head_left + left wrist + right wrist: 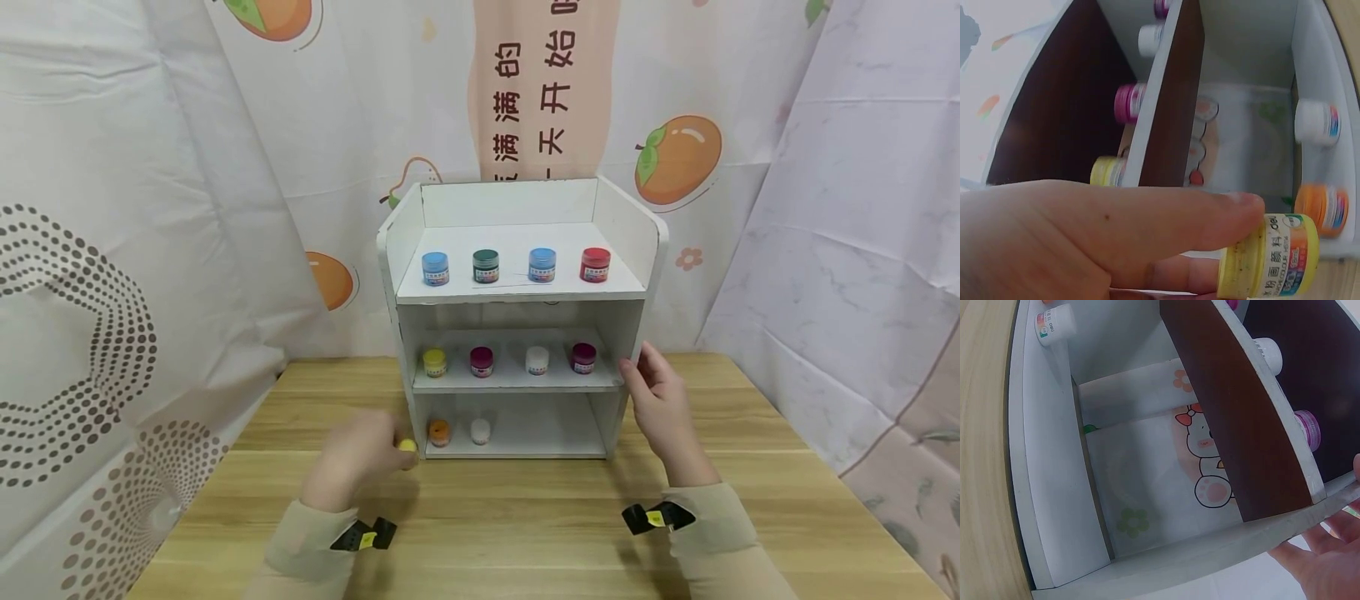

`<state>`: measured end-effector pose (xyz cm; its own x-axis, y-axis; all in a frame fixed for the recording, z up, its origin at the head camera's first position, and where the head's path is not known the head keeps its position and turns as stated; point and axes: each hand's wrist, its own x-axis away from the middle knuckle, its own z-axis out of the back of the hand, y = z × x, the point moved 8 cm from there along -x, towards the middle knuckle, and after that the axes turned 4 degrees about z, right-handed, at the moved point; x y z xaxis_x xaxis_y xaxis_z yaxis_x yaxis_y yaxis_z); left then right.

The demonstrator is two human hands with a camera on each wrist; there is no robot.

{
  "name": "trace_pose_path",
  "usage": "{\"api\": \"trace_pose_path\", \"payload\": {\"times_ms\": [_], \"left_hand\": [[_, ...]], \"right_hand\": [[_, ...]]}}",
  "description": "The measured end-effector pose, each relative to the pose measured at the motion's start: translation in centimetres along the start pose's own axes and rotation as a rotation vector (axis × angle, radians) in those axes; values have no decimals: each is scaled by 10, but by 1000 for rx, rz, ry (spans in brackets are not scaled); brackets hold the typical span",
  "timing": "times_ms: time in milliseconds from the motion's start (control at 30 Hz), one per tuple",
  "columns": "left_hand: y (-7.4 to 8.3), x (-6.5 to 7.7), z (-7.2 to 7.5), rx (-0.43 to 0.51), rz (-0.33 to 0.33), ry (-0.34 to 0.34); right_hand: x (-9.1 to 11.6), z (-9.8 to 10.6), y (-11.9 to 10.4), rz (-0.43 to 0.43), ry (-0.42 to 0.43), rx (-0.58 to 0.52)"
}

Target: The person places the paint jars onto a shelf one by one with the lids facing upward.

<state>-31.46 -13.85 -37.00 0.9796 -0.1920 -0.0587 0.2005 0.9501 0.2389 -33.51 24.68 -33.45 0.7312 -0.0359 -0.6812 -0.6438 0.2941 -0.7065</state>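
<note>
A yellow paint jar point(1269, 256) is pinched between the thumb and fingers of my left hand point(360, 458), low beside the shelf's left front edge. The label of that jar faces the left wrist camera. My right hand point(663, 408) holds the right side panel of the white shelf point(630, 367), thumb at the front edge and fingers on the outside. On the bottom board, nearest the left hand, stand an orange jar point(438, 432) and a white jar point(480, 431). The middle board carries a yellow jar point(434, 362), a magenta jar point(482, 362), a white jar point(537, 360) and a purple jar point(582, 357).
Along the top board stand a light blue jar point(435, 268), a dark green jar point(486, 266), another blue jar point(542, 264) and a red jar point(595, 264). The shelf rests on a wooden table point(510, 517), with a printed curtain point(360, 100) behind it.
</note>
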Motion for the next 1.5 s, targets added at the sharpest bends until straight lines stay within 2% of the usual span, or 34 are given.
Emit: {"api": "trace_pose_path", "payload": {"times_ms": [133,400,633,933,1133,1333,1500], "left_hand": [[20,-1,-5,-12,-62,0],[58,-10,-19,0,-152,11],[84,-17,-30,-3,-204,72],[107,-29,-44,16,-193,126],[126,-43,-56,13,-217,154],[143,-58,-71,-33,-235,145],[148,-69,-84,-106,-228,143]], "right_hand": [[0,1,13,-14,4,-4],[1,3,16,-6,17,-7],[2,4,18,-18,9,3],[2,2,11,-8,12,5],[2,5,17,-10,23,4],[2,5,15,-18,21,20],[1,0,-6,0,3,23]]}}
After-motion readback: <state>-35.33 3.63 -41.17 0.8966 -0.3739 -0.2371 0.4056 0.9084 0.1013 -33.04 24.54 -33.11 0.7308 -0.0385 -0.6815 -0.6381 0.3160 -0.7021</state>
